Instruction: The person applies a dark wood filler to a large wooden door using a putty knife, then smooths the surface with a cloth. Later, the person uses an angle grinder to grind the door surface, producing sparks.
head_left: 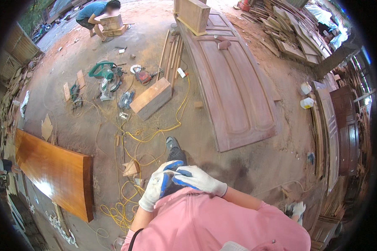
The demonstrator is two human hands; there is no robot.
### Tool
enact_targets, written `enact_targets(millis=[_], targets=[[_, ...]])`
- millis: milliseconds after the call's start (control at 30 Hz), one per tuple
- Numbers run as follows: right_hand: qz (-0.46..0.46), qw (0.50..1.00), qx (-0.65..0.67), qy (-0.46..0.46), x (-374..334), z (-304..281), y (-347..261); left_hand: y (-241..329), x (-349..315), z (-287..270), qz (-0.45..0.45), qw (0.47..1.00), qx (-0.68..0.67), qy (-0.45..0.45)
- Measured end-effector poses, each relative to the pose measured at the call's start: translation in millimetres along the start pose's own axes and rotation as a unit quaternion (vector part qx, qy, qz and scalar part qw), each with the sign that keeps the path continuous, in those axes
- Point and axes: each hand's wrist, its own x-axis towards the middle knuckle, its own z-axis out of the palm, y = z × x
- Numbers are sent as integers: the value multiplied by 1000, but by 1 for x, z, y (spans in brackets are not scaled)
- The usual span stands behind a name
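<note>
Gloves (208,183), white and blue, cover the left hand (156,186) and right hand (197,178), meeting at near centre, fingers curled; whether either grips anything, I cannot tell. Yellow cord (121,213) lies left.

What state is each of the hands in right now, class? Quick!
Left hand: gloved, fingers bent; whether it holds anything cannot be told.
Right hand: gloved, fingers bent, up against the left; any hold cannot be told.

At seven o'clock, a white, blue-palmed left glove (156,186) points toward one, worn and curled, meeting the matching worn right glove (203,181) at six.
</note>
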Motion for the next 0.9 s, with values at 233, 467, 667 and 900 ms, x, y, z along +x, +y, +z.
enact_targets(millis=[233, 467, 667, 900], targets=[[-333, 875, -332, 117, 127, -132, -29, 25, 202, -74, 64, 994, 61, -56], [-15, 995, 22, 92, 249, -239, -108, 78, 359, -130, 55, 992, 100, -50], [76, 988, -8, 137, 352, -391, -82, 55, 465, -194, 71, 983, 82, 148], [89, 980, -72, 160, 479, -594, -147, 55, 627, -235, 23, 952, 24, 303]])
